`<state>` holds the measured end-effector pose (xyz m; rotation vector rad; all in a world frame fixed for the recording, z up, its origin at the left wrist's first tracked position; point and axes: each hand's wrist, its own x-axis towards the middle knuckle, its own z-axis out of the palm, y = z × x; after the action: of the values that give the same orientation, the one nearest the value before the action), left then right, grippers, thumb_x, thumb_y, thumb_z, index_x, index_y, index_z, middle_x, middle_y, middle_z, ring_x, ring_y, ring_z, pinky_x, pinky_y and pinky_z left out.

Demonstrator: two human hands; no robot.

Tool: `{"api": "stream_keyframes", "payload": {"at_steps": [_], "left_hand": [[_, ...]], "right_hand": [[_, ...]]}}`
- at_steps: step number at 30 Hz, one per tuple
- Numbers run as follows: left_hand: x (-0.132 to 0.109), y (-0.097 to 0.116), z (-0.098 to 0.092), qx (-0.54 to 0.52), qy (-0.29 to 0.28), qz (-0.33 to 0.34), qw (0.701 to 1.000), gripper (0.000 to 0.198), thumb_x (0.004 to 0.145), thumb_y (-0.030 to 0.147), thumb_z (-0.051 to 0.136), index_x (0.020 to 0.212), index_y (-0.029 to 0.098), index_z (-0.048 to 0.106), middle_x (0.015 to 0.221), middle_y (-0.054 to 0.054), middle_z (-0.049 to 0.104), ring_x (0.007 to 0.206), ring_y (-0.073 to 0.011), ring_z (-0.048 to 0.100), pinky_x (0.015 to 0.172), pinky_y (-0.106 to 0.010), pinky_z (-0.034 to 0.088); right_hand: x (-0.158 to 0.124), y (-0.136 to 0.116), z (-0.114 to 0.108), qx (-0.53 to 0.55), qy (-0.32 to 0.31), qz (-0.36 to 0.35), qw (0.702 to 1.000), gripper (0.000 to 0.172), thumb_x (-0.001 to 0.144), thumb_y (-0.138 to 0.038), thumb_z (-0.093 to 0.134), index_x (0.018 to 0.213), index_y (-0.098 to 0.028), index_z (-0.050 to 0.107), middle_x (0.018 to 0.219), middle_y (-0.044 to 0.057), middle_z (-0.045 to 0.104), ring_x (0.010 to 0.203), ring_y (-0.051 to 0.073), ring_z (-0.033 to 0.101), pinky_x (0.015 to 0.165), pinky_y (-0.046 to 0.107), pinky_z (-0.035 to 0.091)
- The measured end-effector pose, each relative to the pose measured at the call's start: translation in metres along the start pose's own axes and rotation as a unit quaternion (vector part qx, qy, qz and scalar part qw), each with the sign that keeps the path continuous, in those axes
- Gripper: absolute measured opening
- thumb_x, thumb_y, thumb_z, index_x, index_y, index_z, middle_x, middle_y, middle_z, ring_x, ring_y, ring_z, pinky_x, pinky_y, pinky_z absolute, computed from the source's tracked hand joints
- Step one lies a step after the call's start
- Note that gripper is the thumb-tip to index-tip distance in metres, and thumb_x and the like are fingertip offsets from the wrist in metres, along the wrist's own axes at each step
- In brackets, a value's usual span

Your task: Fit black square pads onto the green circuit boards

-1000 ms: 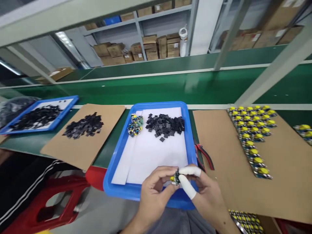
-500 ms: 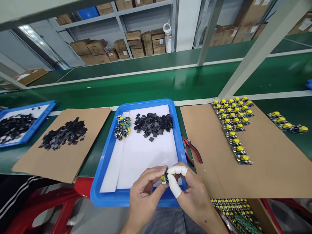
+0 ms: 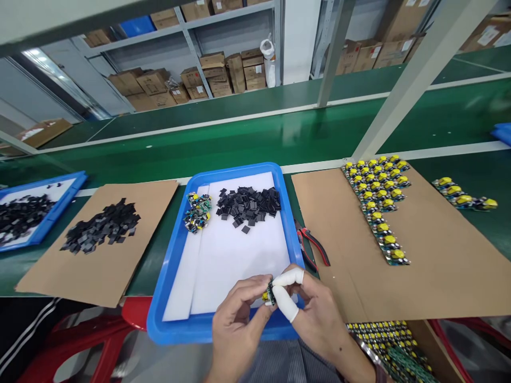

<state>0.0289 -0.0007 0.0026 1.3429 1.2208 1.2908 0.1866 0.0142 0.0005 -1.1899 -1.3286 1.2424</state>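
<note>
Both my hands meet over the near edge of a blue tray (image 3: pixel 171 266) lined with white paper. My left hand (image 3: pixel 239 314) and my right hand (image 3: pixel 315 314), which wears white finger cots, pinch a small circuit board (image 3: pixel 269 292) with a yellow part between their fingertips. In the tray lie a pile of small black square pieces (image 3: pixel 248 203) and a small heap of circuit boards (image 3: pixel 197 211).
Red-handled cutters (image 3: pixel 311 247) lie right of the tray. A cardboard sheet (image 3: pixel 439 266) on the right carries rows of yellow-topped boards (image 3: pixel 379 197). On the left are more black pieces on cardboard (image 3: pixel 99 229) and another blue tray (image 3: pixel 32 207). A red stool (image 3: pixel 80 340) stands below.
The view has shifted so everything sits further left in the picture. My hands still pinch the small board at the tray's near edge, with little change in their grip.
</note>
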Motion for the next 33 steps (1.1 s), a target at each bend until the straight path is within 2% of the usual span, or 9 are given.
{"api": "stream_keyframes", "payload": {"at_steps": [8, 17, 26, 29, 33], "left_hand": [[0.003, 0.002, -0.002, -0.02, -0.004, -0.008, 1.0, 0.026, 0.084, 0.009, 0.081, 0.105, 0.025, 0.081, 0.106, -0.008, 0.079, 0.107, -0.025, 0.076, 0.095, -0.036, 0.064], [0.003, 0.005, -0.001, -0.036, -0.001, -0.035, 0.999, 0.026, 0.084, 0.01, 0.081, 0.105, 0.027, 0.081, 0.107, -0.008, 0.078, 0.109, -0.0243, 0.074, 0.093, -0.033, 0.064], [0.003, 0.006, -0.001, -0.038, -0.004, -0.039, 0.999, 0.028, 0.085, 0.01, 0.08, 0.107, 0.027, 0.081, 0.108, -0.009, 0.077, 0.108, -0.0236, 0.075, 0.088, -0.027, 0.064], [0.004, 0.007, -0.001, -0.034, -0.003, -0.033, 0.999, 0.028, 0.085, 0.01, 0.08, 0.107, 0.026, 0.081, 0.108, -0.009, 0.078, 0.106, -0.0228, 0.075, 0.086, -0.025, 0.065], [0.004, 0.007, -0.001, -0.029, -0.001, -0.029, 0.999, 0.027, 0.084, 0.009, 0.081, 0.106, 0.026, 0.081, 0.107, -0.008, 0.078, 0.106, -0.022, 0.075, 0.085, -0.024, 0.064]], "right_hand": [[0.003, 0.005, -0.002, 0.041, -0.018, 0.036, 0.998, 0.01, 0.093, -0.021, 0.06, 0.083, -0.021, 0.061, 0.082, 0.001, 0.063, 0.074, 0.016, 0.061, 0.068, 0.027, 0.053], [-0.008, 0.012, -0.004, 0.012, 0.001, -0.024, 1.0, 0.006, 0.098, -0.019, 0.06, 0.097, -0.024, 0.063, 0.09, 0.001, 0.062, 0.079, 0.016, 0.061, 0.072, 0.027, 0.054], [-0.012, 0.007, -0.007, -0.071, 0.015, -0.126, 0.989, 0.019, 0.1, -0.012, 0.056, 0.111, -0.027, 0.062, 0.096, 0.001, 0.064, 0.084, 0.015, 0.065, 0.076, 0.026, 0.053], [-0.012, 0.006, -0.006, -0.07, 0.032, -0.142, 0.987, 0.019, 0.101, -0.012, 0.056, 0.111, -0.027, 0.06, 0.096, 0.001, 0.063, 0.083, 0.015, 0.064, 0.076, 0.024, 0.053], [-0.011, 0.004, -0.006, -0.068, 0.016, -0.14, 0.988, 0.021, 0.101, -0.01, 0.055, 0.112, -0.027, 0.061, 0.095, 0.0, 0.062, 0.083, 0.014, 0.063, 0.077, 0.025, 0.052]]}}
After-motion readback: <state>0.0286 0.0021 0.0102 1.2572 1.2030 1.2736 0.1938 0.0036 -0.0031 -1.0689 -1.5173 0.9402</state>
